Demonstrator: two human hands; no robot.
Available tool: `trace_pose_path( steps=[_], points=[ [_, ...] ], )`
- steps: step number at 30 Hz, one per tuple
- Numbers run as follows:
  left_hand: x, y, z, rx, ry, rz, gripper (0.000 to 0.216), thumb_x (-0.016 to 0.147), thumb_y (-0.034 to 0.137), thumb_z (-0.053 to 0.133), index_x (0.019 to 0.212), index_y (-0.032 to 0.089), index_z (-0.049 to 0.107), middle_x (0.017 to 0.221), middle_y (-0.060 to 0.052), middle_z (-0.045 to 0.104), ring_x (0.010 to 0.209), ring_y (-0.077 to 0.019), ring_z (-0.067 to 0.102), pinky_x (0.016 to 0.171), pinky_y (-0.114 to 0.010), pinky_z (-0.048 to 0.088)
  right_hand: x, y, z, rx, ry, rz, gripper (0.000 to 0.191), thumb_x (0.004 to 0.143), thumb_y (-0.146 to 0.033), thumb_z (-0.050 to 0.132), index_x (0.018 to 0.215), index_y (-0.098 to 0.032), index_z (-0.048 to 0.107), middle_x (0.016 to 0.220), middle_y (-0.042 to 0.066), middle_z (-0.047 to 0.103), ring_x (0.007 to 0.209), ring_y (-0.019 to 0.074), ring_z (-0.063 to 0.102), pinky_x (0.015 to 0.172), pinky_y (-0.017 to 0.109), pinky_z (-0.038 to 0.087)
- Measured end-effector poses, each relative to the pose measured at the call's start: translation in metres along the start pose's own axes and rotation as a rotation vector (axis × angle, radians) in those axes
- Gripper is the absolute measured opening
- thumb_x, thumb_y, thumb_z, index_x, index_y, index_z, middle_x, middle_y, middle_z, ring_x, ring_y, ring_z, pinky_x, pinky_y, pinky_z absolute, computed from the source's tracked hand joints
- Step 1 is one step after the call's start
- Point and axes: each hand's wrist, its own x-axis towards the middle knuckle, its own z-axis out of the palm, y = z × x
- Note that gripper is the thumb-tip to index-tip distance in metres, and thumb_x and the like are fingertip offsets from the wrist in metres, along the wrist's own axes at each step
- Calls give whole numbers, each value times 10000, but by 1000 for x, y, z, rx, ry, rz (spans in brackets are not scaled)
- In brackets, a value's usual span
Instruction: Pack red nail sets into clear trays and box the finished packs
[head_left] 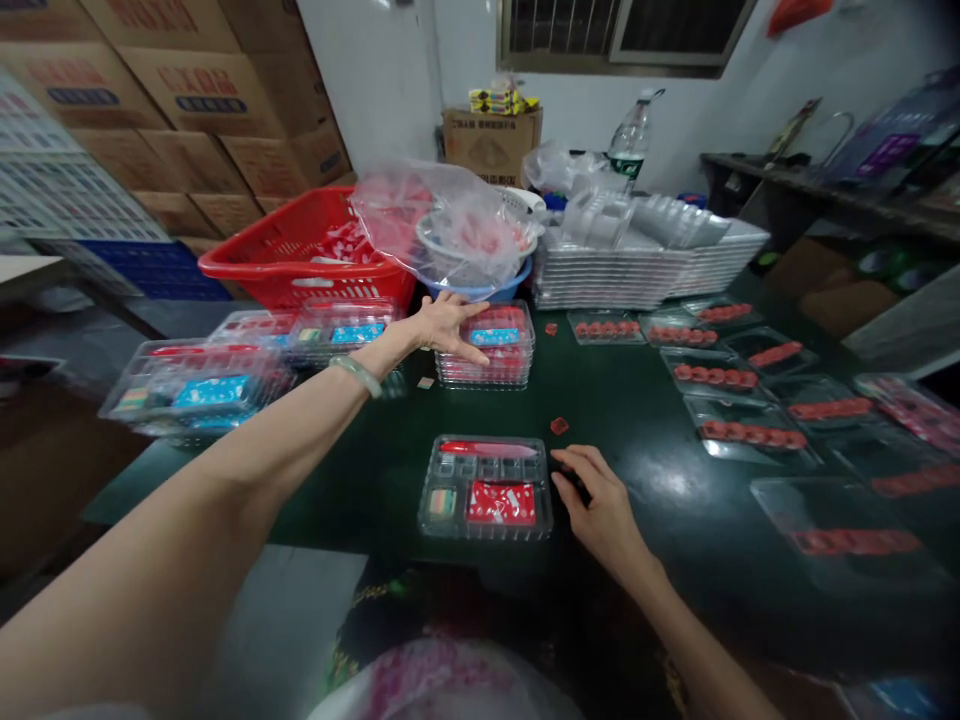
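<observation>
Left grip (444, 324): splayed over stacked trays (487, 372) | right grip (601, 500): loosely parted, beside tray (459, 531) | in: pen (487, 449), red packet (501, 503) | seemingly unfilled: small slots (489, 468)

Left hand (444, 325) spread over stack of filled clear trays (486, 379). Right hand (598, 500), thumb and fingertips slightly apart, just beside right edge of clear compartment tray (489, 468) on dark green table (360, 480). Tray holds red pen (487, 449), striped block (442, 501), red dotted packet (501, 503). Red basket (251, 265) behind, left.
</observation>
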Motion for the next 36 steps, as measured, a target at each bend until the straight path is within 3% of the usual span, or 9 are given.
trace_pose_path(
  steps=[4, 8, 9, 11, 15, 22, 29, 33, 36],
  points=[
    [-23, 12, -7, -7, 206, 33, 983, 567, 591, 659, 1373, 205, 250, 1344, -187, 350, 1219, -426, 268, 914, -651, 229, 48, 40, -15, -229, 93, 48, 258, 856, -227, 418, 1072, -194, 554, 1021, 86, 551, 885, 180, 566, 760, 308, 479],
    [-88, 37, 12, -90, 604, 104, 585, 751, 391, 579, 1273, 197, 401, 1273, -133, 449, 1219, -312, 339, 1002, -505, 276, 121, 96, -38, -686, 214, 144, 309, 843, -186, 390, 1100, -154, 558, 1048, 122, 554, 909, 208, 542, 744, 324, 443],
    [-108, 44, 23, -141, 613, 128, 541, 760, 355, 578, 1257, 223, 414, 1249, -111, 475, 1199, -292, 375, 1000, -481, 300, 137, 108, -43, -747, 221, 155, 317, 831, -172, 399, 1101, -152, 563, 1062, 135, 552, 902, 217, 535, 731, 332, 431],
    [-147, 57, 47, -204, 483, 120, 513, 756, 343, 591, 1237, 277, 429, 1263, -83, 475, 1212, -297, 368, 993, -494, 318, 164, 126, -50, -803, 201, 156, 310, 800, -150, 437, 1070, -154, 589, 1059, 152, 558, 871, 229, 524, 703, 342, 405],
    [-197, 74, 77, -324, 244, 63, 724, 709, 435, 628, 1333, 268, 301, 1366, -112, 351, 1272, -327, 268, 990, -522, 326, 183, 143, -51, -887, 62, 142, 215, 782, -151, 462, 893, -128, 645, 917, 174, 589, 854, 251, 492, 700, 366, 345],
    [-217, 84, 85, -445, 211, 19, 614, 735, 392, 619, 1292, 292, 379, 1424, -93, 215, 1288, -324, 215, 1015, -531, 269, 147, 127, -42, -924, -178, -73, 218, 828, -141, 388, 879, -92, 595, 898, 166, 561, 925, 259, 434, 763, 373, 299],
    [-219, 90, 78, -518, 319, -8, 533, 759, 355, 609, 1254, 269, 431, 1370, -96, 312, 1254, -297, 295, 1005, -500, 323, 82, 78, -49, -1100, -54, -371, 241, 855, -114, 335, 752, -149, 550, 756, 99, 512, 779, 207, 434, 580, 301, 290],
    [-197, 96, 65, -532, 497, -1, 484, 796, 296, 571, 1254, 249, 424, 1313, -86, 378, 1217, -252, 358, 1013, -456, 341, 54, 34, -65, -1018, 23, -488, 245, 868, -121, 356, 706, -177, 530, 686, 64, 503, 719, 183, 437, 595, 295, 317],
    [-177, 113, 55, -615, 589, 12, 522, 798, 272, 564, 1287, 251, 382, 1312, -84, 385, 1203, -239, 381, 972, -417, 398, 32, -5, -77, -924, 62, -599, 152, 845, -103, 422, 795, -177, 545, 749, 58, 541, 744, 175, 463, 637, 293, 363]
  ],
)
